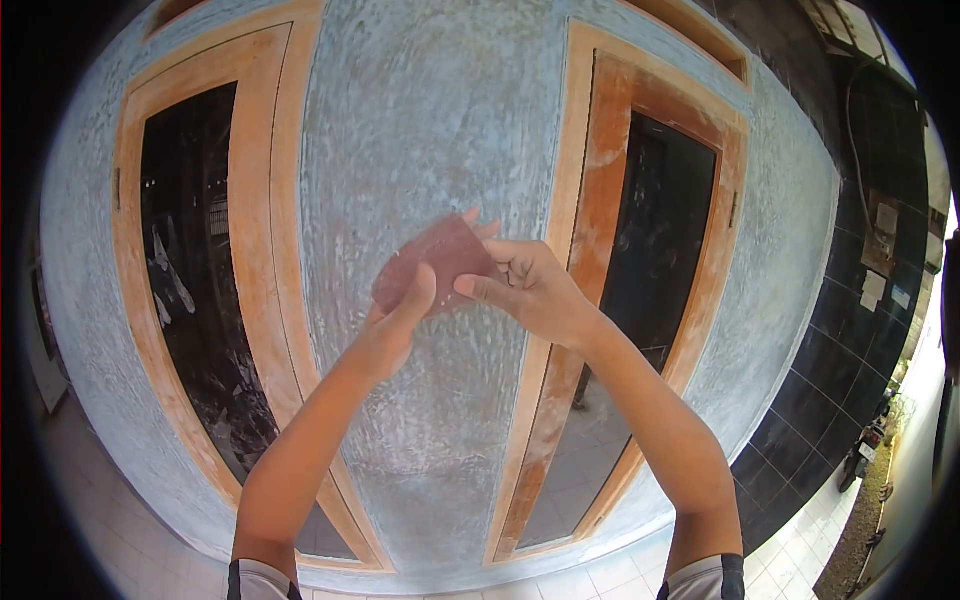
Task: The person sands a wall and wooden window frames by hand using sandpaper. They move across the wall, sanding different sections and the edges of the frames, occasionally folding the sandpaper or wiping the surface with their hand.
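Observation:
A reddish-brown piece of sandpaper [440, 256] is held up in front of the wall between my two hands. My left hand [398, 318] grips its lower left part, the thumb lying on the near face and the other fingers hidden behind it. On the right edge, my right hand [535, 290] pinches the sheet, with its thumb in front and some fingertips showing past the top edge. The sheet looks slightly bent.
A patchy blue-grey wall [430, 120] faces me. Wooden window frames with dark glass stand on the left [258, 200] and right [600, 150]; the right one has pale, dusty patches. Black tiles [830, 320] cover the far right wall, above a light tiled floor [610, 575].

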The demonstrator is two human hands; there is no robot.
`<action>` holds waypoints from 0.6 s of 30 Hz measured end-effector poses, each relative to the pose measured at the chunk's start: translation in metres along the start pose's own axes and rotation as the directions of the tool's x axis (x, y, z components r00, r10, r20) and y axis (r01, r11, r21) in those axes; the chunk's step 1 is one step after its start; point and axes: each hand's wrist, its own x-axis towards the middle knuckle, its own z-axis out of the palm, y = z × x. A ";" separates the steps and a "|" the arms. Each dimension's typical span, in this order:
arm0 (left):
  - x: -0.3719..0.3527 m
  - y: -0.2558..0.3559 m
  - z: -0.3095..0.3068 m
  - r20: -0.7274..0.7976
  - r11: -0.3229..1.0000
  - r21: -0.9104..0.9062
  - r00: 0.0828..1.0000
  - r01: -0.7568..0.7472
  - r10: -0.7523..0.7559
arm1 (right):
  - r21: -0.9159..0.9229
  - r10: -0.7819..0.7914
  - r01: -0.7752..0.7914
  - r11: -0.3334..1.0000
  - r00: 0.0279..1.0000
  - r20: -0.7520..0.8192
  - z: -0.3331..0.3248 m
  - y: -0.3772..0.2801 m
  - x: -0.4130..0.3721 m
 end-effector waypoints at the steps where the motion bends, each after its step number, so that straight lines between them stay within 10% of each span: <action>1: 0.008 0.010 0.009 -0.062 1.000 0.004 0.998 0.006 -0.006 | 0.011 -0.007 0.007 1.000 1.000 0.005 -0.007 0.003 -0.001; 5: 0.044 0.000 0.004 -0.265 0.954 0.281 0.947 -0.104 0.182 | -0.391 -0.173 0.060 0.919 0.950 -0.259 -0.074 0.005 -0.005; 7: 0.063 -0.001 0.000 -0.305 0.665 0.733 0.803 -0.146 0.513 | -0.535 -0.308 0.050 0.843 0.861 -0.404 -0.139 -0.010 -0.019; 11: 0.096 -0.010 -0.006 -0.209 0.207 0.973 0.768 0.102 0.605 | -0.939 -0.766 -0.169 0.300 0.545 -0.342 -0.308 -0.005 -0.058; 13: 0.115 -0.030 -0.005 -0.045 -0.121 0.981 0.775 0.154 0.630 | -0.873 -0.773 -0.393 0.290 0.442 -0.456 -0.387 0.001 -0.087; 18: 0.127 -0.076 0.022 -0.027 -0.314 0.918 0.828 0.242 0.561 | -0.546 -0.710 -0.765 0.342 0.170 -0.683 -0.560 0.070 -0.148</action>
